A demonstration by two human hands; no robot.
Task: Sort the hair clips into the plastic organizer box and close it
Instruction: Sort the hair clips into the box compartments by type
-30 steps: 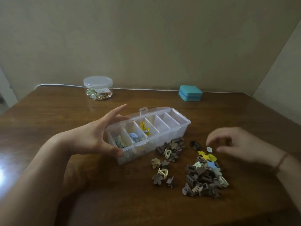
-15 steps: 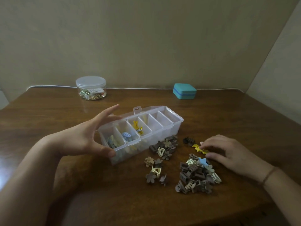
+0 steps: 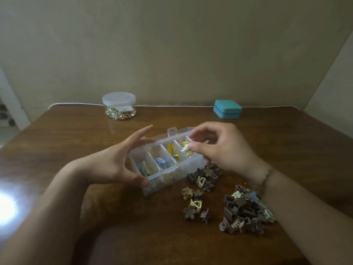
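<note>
The left hand point(image 3: 112, 165) holds the end of the open box point(image 3: 166, 165) on the surface, and the right hand point(image 3: 219, 148) pinches small clips point(image 3: 186, 150) over a middle slot, so next it should let go there.

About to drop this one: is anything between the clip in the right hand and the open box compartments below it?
Nothing visible. The right hand pinches a pale clip just above the open organizer box, whose lid is back. The left hand grips only the box's left end, clear of that compartment.
</note>
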